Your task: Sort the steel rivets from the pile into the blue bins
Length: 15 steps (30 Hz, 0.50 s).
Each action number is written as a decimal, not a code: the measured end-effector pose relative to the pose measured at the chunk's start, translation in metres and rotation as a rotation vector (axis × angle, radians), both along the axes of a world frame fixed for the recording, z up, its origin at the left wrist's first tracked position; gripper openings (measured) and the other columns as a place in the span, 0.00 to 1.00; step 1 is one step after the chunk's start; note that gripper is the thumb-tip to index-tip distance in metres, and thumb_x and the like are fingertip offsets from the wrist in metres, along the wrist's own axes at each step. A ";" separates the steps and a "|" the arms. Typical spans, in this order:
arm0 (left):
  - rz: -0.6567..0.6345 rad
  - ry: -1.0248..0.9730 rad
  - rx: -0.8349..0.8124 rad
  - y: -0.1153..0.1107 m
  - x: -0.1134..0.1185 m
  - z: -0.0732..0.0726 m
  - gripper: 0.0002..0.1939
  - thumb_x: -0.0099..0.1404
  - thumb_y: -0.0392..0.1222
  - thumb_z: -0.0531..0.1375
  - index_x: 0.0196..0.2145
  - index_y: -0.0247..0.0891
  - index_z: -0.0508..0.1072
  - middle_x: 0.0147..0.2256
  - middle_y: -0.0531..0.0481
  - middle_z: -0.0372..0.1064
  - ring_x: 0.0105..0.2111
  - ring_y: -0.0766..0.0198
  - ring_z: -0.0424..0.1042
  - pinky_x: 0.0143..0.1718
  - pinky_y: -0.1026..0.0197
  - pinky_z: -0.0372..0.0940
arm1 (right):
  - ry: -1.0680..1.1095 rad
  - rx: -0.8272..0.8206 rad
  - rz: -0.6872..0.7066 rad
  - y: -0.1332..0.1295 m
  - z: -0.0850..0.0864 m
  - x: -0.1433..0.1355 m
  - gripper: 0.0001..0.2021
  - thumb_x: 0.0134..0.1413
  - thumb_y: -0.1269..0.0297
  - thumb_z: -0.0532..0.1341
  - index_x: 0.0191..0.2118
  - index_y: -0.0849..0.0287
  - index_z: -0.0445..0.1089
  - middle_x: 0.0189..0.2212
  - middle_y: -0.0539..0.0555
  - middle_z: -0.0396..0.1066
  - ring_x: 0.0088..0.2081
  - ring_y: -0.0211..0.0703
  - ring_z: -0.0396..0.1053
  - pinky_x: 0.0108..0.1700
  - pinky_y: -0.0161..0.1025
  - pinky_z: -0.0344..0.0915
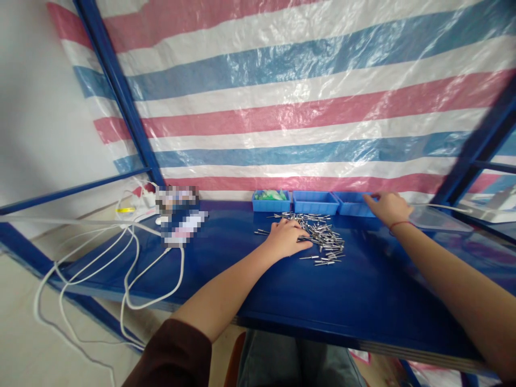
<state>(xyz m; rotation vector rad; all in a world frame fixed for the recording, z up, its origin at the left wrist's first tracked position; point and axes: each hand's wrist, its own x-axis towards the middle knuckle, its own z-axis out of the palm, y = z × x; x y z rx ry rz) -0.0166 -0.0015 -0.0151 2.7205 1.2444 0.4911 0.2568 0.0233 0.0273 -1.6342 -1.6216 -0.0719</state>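
Three small blue plastic bins (pixel 314 203) sit just past both hands. Left hand (pixel 287 239) rests loosely curled on the pile of small silver metal pins (pixel 320 236), fingers in it. Right hand (pixel 389 208) lies open, fingertips on rightmost bin's rim, likely steadying it.

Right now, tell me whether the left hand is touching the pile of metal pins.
Touching. The head view shows the left hand lying on the blue table, its fingers overlapping the near edge of the pile of metal pins with no gap visible.
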 end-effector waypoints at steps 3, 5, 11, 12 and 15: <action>0.005 0.006 0.024 -0.002 0.001 0.002 0.11 0.63 0.49 0.56 0.39 0.48 0.76 0.46 0.52 0.69 0.49 0.54 0.62 0.47 0.48 0.59 | -0.042 -0.026 -0.041 0.001 -0.005 -0.003 0.15 0.53 0.53 0.55 0.35 0.56 0.74 0.28 0.58 0.75 0.38 0.54 0.72 0.35 0.44 0.66; 0.012 -0.001 0.048 -0.004 0.002 0.003 0.09 0.64 0.46 0.55 0.36 0.46 0.76 0.44 0.52 0.69 0.49 0.55 0.63 0.48 0.50 0.59 | -0.063 -0.034 -0.079 0.003 -0.008 -0.003 0.13 0.53 0.55 0.55 0.34 0.55 0.74 0.30 0.59 0.75 0.40 0.55 0.72 0.36 0.45 0.66; 0.037 -0.187 0.097 0.001 0.004 0.002 0.12 0.67 0.43 0.51 0.36 0.42 0.73 0.38 0.52 0.73 0.42 0.60 0.69 0.45 0.56 0.61 | -0.025 -0.114 0.159 -0.005 -0.026 -0.030 0.11 0.51 0.59 0.57 0.35 0.57 0.73 0.33 0.56 0.76 0.35 0.49 0.72 0.40 0.45 0.66; 0.029 -0.248 0.088 0.003 0.005 0.001 0.12 0.67 0.43 0.50 0.37 0.42 0.73 0.37 0.52 0.73 0.40 0.61 0.70 0.44 0.58 0.62 | 0.023 -0.125 0.292 -0.010 -0.029 -0.040 0.12 0.51 0.57 0.57 0.36 0.57 0.73 0.34 0.55 0.76 0.34 0.48 0.72 0.40 0.44 0.67; -0.008 -0.419 0.043 0.009 0.006 -0.001 0.10 0.66 0.42 0.51 0.38 0.41 0.72 0.35 0.52 0.74 0.36 0.64 0.71 0.40 0.63 0.63 | 0.169 -0.176 0.568 -0.027 -0.038 -0.068 0.17 0.50 0.52 0.59 0.41 0.58 0.72 0.36 0.55 0.76 0.35 0.46 0.72 0.39 0.44 0.68</action>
